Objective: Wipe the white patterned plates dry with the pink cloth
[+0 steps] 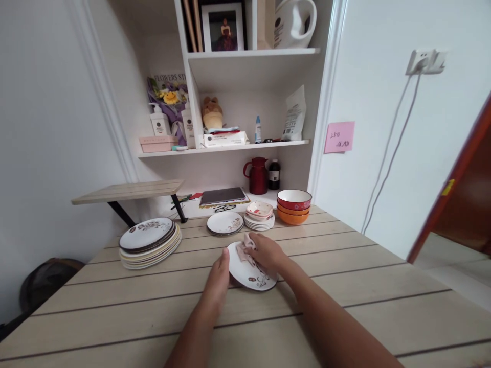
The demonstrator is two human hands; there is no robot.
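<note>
A white plate [241, 273] with a dark rim and a brown floral print is tilted above the wooden table, near the middle of the view. At its left edge my left hand [219, 273] grips it, thumb up along the rim, the other fingers hidden below. My right hand [266, 251] is closed on a pale, crumpled cloth [242, 250], which lies against the upper part of the plate's face. Behind them sits another white plate [225, 223] with a floral print.
On the table [153, 301], stacked plates [148, 235] stand at left beside a small raised shelf [130, 190]. Small dishes [260, 217] and stacked bowls [293, 207] stand behind my right hand. Farther back are a laptop [223, 195], glasses [225, 208] and a red jug [258, 176].
</note>
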